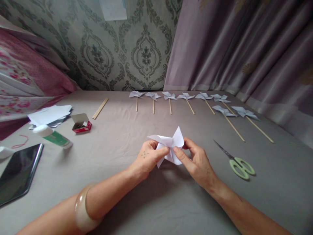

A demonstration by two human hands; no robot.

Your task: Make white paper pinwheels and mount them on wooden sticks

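- Surface (122, 195) — grey-brown cloth, broad and flat, running back to a patterned wall and mauve curtains on the right side.
- Pink floral bedding (22, 75), piled at the far left edge.
- Dark phone (18, 173), screen up, lying flat at the near left.
- Stack of white paper sheets (50, 114), loose, beyond the phone.
- Row of finished paper pinwheels on sticks (186, 97) — eight of them, laid along the back and bending round to the right, sticks pointing this way.
- Left hand (148, 158), wearing a pale bangle (83, 210) on the forearm; fingers pinched on the left side of the folded paper.
- Right hand (197, 161), thumb and forefinger closed on the same paper's middle and right side.
- Paper pinwheel (171, 143) — white, unmounted, held between both hands just above the cloth at centre; pointed vanes stick up and to the left, another down below the thumbs.
- Scissors (238, 163), green handles, blades shut, lying just right of the right hand.
- Glue bottle (55, 136), green label, white cap, on its side.
- Small red box (81, 124), flap open, beside the glue.
- Spare wooden sticks (100, 108), bundled, behind the box.
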